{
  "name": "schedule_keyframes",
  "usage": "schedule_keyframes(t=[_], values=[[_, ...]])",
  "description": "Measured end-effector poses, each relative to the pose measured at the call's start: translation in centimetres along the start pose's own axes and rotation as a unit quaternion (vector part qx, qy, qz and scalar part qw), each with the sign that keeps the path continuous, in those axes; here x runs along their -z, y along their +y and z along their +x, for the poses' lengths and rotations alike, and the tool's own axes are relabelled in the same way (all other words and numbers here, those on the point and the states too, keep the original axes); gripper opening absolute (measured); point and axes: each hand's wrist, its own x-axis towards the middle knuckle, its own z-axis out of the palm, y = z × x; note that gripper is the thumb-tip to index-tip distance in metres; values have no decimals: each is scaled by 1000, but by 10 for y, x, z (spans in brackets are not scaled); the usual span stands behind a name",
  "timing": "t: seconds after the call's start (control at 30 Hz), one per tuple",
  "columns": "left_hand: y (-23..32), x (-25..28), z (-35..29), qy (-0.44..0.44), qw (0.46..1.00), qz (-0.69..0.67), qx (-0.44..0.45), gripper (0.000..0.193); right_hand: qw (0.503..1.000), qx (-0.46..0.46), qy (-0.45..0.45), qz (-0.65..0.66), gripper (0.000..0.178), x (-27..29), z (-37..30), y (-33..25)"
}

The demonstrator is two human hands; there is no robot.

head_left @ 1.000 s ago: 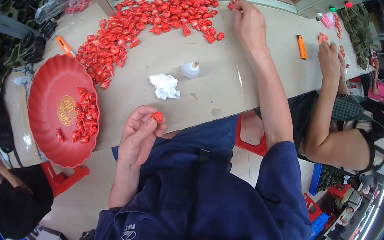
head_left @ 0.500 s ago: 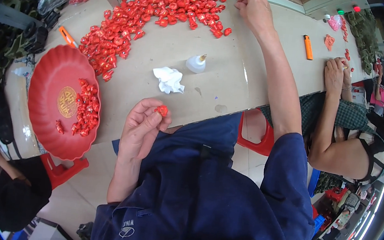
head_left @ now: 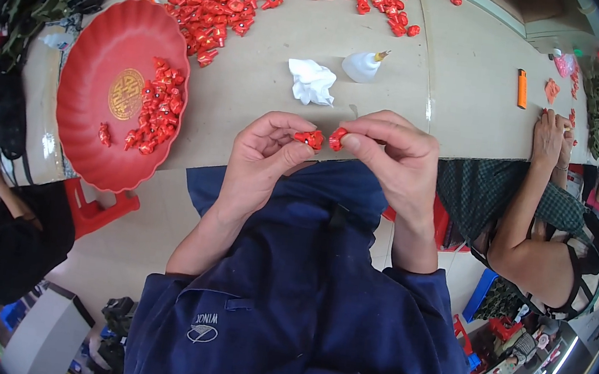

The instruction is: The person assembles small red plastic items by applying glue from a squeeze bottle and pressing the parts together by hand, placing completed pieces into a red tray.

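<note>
Head view: left hand (head_left: 262,157) pinched a glossy red piece (head_left: 309,139); right hand (head_left: 395,157) pinched a second red piece (head_left: 337,139), narrowly apart, seemingly unjoined. Leftward, a scalloped red tray (head_left: 82,81) held a small red batch (head_left: 158,108), perhaps done. Beyond, crumpled white tissue (head_left: 311,82), then a needle-tipped squeeze bottle (head_left: 361,66). Farther, a much larger red heap (head_left: 220,12) lay on the table (head_left: 267,47), likely unworked.

From my end this looks like a workshop or small factory floor tbh: I've got a long worktable (head_left: 472,96) heaped with near-identical red pieces (head_left: 224,5), a co-worker (head_left: 538,262) working alongside, red plastic stools (head_left: 95,218), strip lights (head_left: 552,371).
</note>
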Motion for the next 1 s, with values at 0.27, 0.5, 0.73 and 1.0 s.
schedule_keyframes(t=[0.27,0.5,0.73,1.0], values=[[-4,-3,-2,-3,997,48,-63,20,999,-32,5,10,15,-10,-5,10],[-3,-2,-3,-9,989,90,-115,18,996,49,-12,-69,17,-12,-7,16],[-4,-1,-5,3,971,167,-173,15,991,96,30,-89,15,-19,-12,24],[-6,1,-5,25,923,278,-266,17,991,106,48,-73,15,-24,-15,27]])
